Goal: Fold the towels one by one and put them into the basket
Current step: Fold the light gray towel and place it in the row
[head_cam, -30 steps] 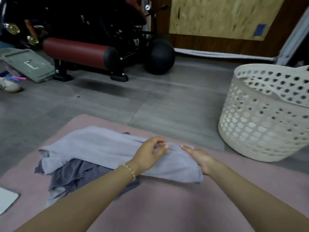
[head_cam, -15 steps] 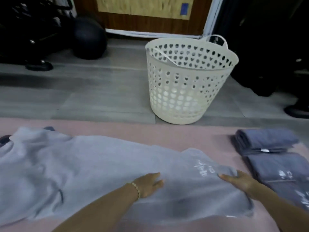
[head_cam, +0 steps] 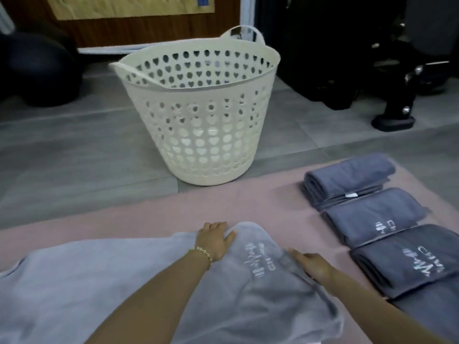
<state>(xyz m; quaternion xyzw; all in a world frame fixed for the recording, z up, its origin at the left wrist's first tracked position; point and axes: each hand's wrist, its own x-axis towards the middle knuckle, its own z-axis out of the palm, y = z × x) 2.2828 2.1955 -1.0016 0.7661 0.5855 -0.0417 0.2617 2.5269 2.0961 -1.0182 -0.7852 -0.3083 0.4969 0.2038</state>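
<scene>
The pale lilac-grey terry towel point(head_cam: 124, 281) lies spread across the pink mat point(head_cam: 248, 202) on the floor right in front of me, embroidered logo face up near its far right corner. My left hand point(head_cam: 213, 240) lies flat w/ fingers straight, palm down on the far edge by that corner, holding nothing. My right hand point(head_cam: 314, 265) rests on the right-hand edge where the cloth bunches a bit. Its fingers are fairly straight and not gripping as far as I can see, though I can't tell if the thumb is tucked under the hem. This thing is soft, floppy and light, w/ no stiffness at all, so it'll sag and wrinkle wherever it isn't supported. The pile prob. grips the mat, so dragging it will ruck it up rather than slide it. Best hold, imo: pinch the two right-hand corners, one per hand, lift just clear and carry them over to the left edge, then smooth flat w/ open palms. Nothing fragile here; the only risk is a crooked fold. Three dark grey folded towels point(head_cam: 372, 214) sit in a row on the mat to my right, well apart from the cream plastic laundry basket w/ heart-shaped holes point(head_cam: 198, 81), which stands on the grey floor point(head_cam: 74, 157) just past the mat's far edge.
</scene>
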